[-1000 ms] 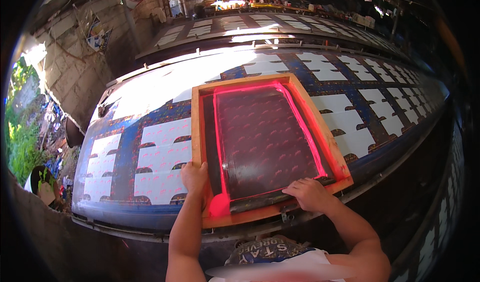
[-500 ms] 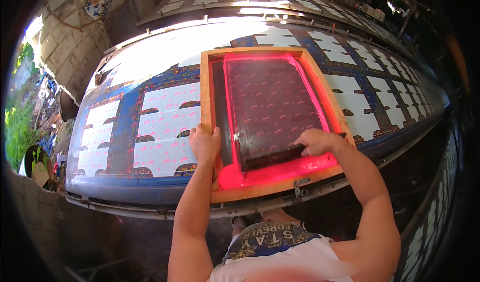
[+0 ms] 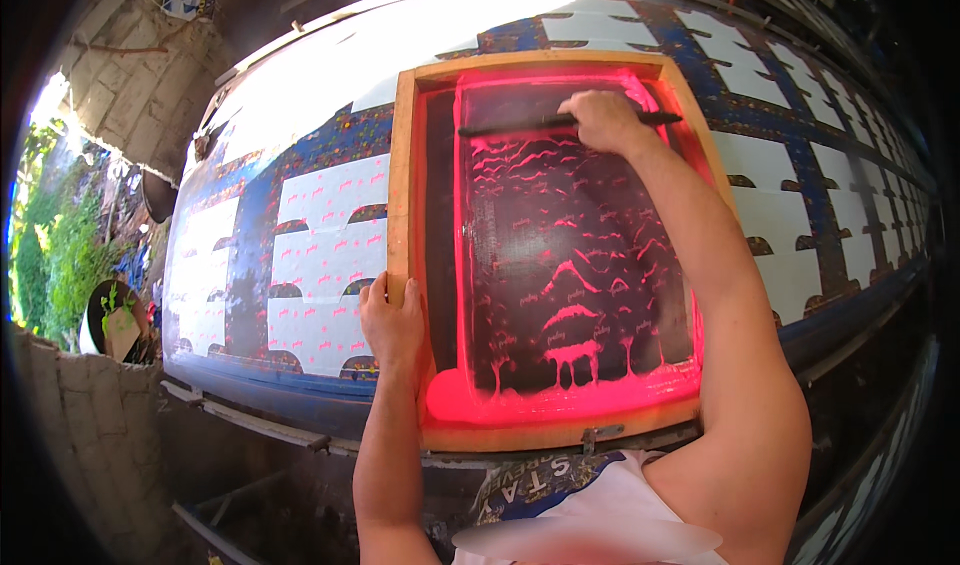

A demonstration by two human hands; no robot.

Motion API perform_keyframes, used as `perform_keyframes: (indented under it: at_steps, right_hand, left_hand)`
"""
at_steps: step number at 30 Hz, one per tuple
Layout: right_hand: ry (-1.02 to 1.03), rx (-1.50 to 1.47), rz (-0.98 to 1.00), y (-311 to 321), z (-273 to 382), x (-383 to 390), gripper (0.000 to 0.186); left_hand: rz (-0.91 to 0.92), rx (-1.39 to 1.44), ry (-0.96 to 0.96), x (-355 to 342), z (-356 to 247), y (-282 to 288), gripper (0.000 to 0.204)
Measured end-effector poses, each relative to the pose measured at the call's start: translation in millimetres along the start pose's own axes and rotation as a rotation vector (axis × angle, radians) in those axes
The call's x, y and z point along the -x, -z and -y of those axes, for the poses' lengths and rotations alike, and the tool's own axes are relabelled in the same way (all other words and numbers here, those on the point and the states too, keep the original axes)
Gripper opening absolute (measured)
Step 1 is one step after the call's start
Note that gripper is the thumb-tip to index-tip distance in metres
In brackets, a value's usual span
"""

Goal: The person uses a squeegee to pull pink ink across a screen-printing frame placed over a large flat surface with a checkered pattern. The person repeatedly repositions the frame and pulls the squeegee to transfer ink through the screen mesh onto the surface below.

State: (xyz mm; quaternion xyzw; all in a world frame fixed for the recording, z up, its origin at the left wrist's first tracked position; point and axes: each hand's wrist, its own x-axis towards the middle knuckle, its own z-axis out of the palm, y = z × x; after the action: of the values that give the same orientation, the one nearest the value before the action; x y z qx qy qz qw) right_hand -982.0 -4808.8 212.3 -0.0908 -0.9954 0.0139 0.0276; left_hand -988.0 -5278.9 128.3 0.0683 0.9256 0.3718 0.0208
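A wooden-framed printing screen [image 3: 402, 205] lies on the long table, its dark mesh [image 3: 540, 215] streaked with wavy smears of pink ink. Thick pink ink [image 3: 455, 397] pools along the near edge inside the frame. My left hand [image 3: 391, 315] grips the frame's left side, fingers wrapped round the wood. Near the far end of the mesh, my right hand [image 3: 600, 120] is closed on a dark squeegee [image 3: 520, 126], which lies crosswise over the mesh. The squeegee's lower edge is hard to make out.
Left of the frame lie white cut pieces [image 3: 330, 220] with small pink prints. Plain white pieces [image 3: 765, 180] run along the blue table [image 3: 280, 400] to the right. A metal rail [image 3: 270, 430] follows the near edge. A block wall [image 3: 130, 95] stands at the left.
My right hand has moved the squeegee from the near end of the mesh to the far end. Wavy pink ink streaks now show behind it. My left hand stays on the frame.
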Motion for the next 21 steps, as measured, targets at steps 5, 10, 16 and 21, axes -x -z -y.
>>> perform_keyframes:
  at_steps: [5, 10, 16, 21]
  right_hand:
    - [-0.004, -0.047, -0.037, -11, -23, -37, 0.042]
    - [0.074, -0.007, 0.000, -7, -12, -11, 0.042]
    - [0.109, -0.072, 0.039, 7, 38, 85, 0.040]
    - [0.114, -0.094, 0.026, 12, 94, 184, 0.037]
  left_hand:
    - [-0.088, -0.007, -0.050, 1, 2, -5, 0.048]
    - [-0.073, -0.013, -0.035, 0, 0, -5, 0.047]
    - [-0.063, -0.034, -0.093, -3, -2, -1, 0.047]
    - [-0.058, -0.072, -0.127, -1, 2, 1, 0.052]
